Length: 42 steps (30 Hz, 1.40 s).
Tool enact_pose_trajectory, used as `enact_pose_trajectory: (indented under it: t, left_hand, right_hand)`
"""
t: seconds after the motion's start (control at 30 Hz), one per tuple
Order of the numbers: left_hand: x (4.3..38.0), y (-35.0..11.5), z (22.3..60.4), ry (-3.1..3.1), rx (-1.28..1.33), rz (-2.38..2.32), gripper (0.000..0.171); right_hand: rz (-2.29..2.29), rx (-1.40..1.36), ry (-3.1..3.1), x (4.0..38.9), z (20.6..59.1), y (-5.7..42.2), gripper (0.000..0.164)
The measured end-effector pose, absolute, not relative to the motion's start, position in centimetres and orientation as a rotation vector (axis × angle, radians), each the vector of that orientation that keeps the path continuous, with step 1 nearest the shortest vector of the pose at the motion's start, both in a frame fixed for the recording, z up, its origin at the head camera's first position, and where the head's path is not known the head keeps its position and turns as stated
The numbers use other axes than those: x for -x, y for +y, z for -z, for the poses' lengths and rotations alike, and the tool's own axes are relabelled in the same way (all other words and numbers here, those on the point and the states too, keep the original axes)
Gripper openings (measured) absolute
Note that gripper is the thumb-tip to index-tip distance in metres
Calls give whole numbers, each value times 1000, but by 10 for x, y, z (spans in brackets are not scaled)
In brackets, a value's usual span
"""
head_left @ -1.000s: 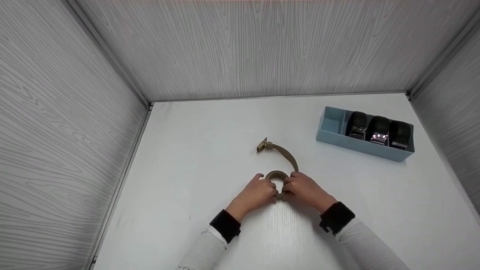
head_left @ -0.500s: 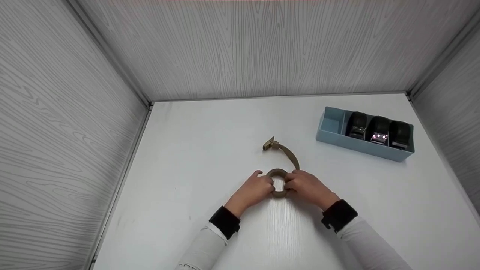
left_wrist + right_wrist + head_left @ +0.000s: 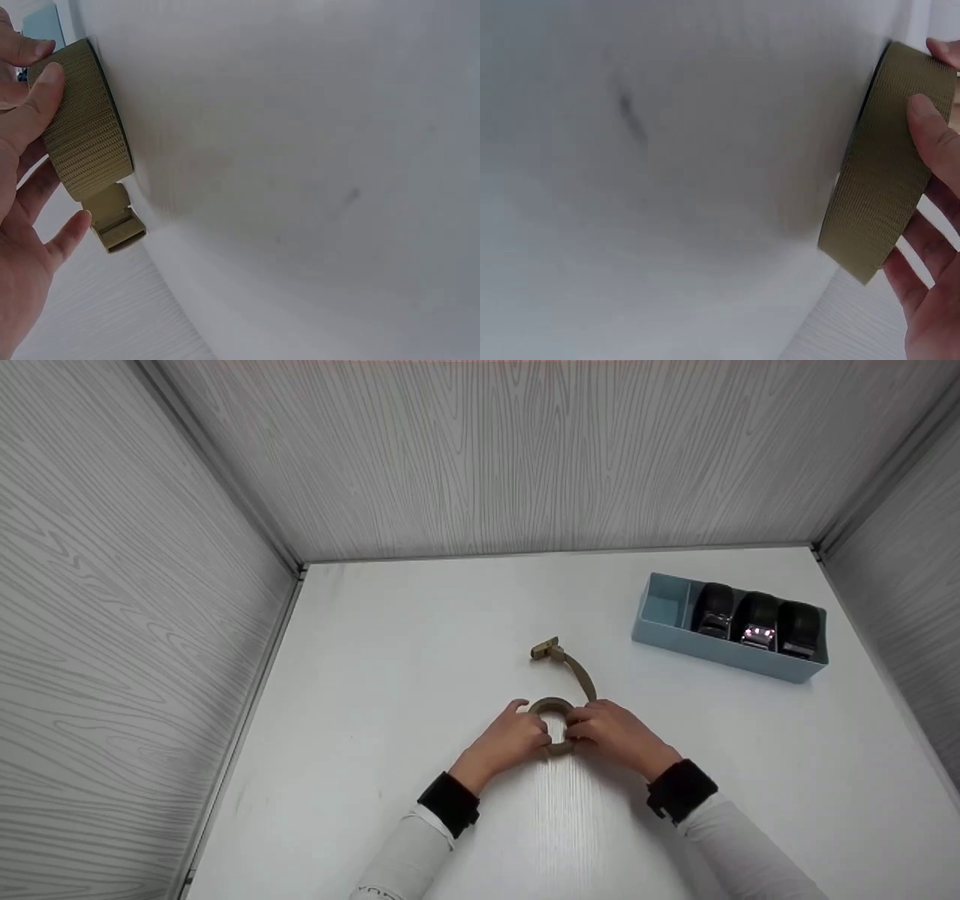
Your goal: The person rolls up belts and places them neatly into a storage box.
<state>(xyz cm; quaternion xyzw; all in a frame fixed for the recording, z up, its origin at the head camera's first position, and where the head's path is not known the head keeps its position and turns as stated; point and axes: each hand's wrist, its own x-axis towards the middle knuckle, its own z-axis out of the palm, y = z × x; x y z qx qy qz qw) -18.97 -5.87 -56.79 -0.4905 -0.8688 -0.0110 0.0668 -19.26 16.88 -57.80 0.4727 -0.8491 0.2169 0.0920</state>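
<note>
A khaki webbing belt (image 3: 553, 704) stands on its edge on the white table, its near part wound into a ring. My left hand (image 3: 510, 741) grips the ring's left side, thumb on the outer face of the webbing in the left wrist view. On the opposite side my right hand (image 3: 616, 736) pinches the ring, its thumb (image 3: 930, 124) also pressed to the outer face. From under the right fingers a loose length (image 3: 579, 675) curves away to the brass-coloured buckle (image 3: 545, 649). Fingers hide parts of the ring's sides.
A light blue divided box (image 3: 727, 656) stands at the back right. Three dark rolled belts with shiny buckles, one of them a middle roll (image 3: 757, 611), fill its right compartments; the left compartment (image 3: 664, 604) holds nothing. Grey wood-grain panels (image 3: 480, 457) wall the table's back and sides.
The buckle end has swung slightly to the right and turned. The ring has become rounder between both hands, which have shifted only a little. Box and dark belts stay put.
</note>
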Motion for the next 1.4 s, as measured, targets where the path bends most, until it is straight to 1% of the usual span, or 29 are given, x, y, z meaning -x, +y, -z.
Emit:
enact_pose_trajectory:
  t: [0.23,0.47,0.8,0.97,1.23,1.4]
  left_hand:
    - [193,-60,568,-2671,1438,17,22]
    - [193,-58,573,-2602,1418,58,29]
    - [187,-53,572,-2689,1359,25,18]
    - [183,-49,569,-2684,1398,16,11]
    - [186,-56,571,-2636,1434,123,15]
    - [189,-58,574,-2614,1420,139,20]
  right_hand:
    - [-611,-1483,-2447,196,578,171,15]
    - [-591,-1484,-2466,197,576,171,18]
    - [-523,-1403,-2522,192,576,165,10]
    - [-503,-1412,-2521,188,577,165,8]
    - [-554,-1409,-2567,191,574,172,17]
    - [-546,-1429,-2560,193,572,172,19]
